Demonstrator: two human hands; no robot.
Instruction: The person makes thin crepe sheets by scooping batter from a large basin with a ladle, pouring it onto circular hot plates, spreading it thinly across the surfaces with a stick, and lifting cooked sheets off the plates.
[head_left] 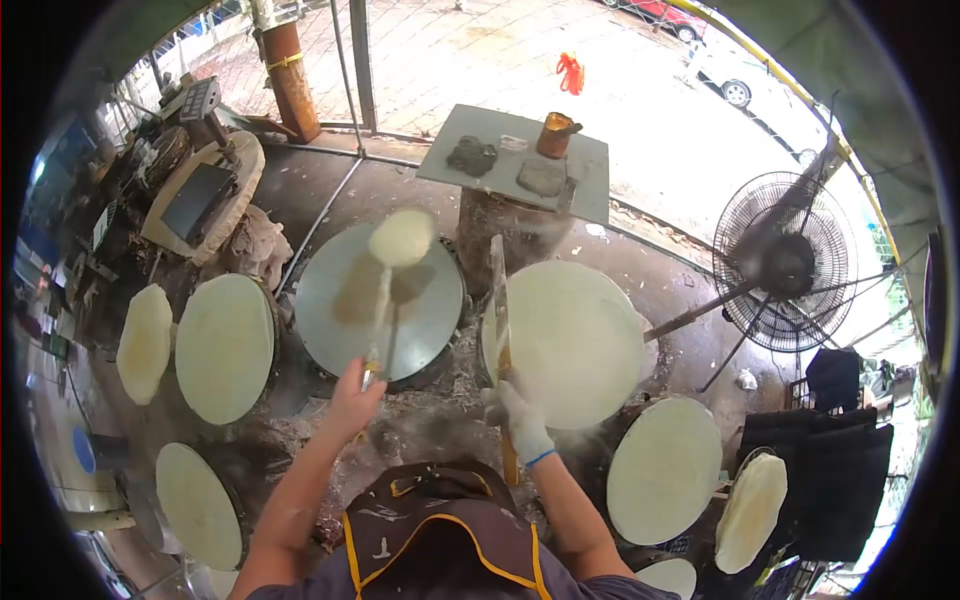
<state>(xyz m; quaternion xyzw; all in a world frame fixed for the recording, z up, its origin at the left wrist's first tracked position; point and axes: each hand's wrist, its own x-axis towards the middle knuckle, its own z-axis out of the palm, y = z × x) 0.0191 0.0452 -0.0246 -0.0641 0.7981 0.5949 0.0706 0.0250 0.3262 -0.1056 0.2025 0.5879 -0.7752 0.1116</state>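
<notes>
My left hand (354, 402), bare, is closed around the handle of a ladle (383, 315). Pale batter (402, 238) fills the ladle's bowl, which is held over a round metal griddle (330, 285) whose surface shows a brownish patch. A white glove with a blue cuff covers my right hand (522, 420); its fingers are wrapped round a long, narrow spatula (500, 310) with a wooden-looking handle. The spatula's blade points away from me, along the left edge of a griddle covered by a thin pale pancake (570, 345). Light steam hazes this area.
Several more round griddles with pale sheets surround me, including one at left (225, 348) and one at right (664, 470). A standing fan (786, 265) is at far right. Ahead, a small table (450, 135) bears a rusty can (556, 136). A scale (200, 200) stands far left.
</notes>
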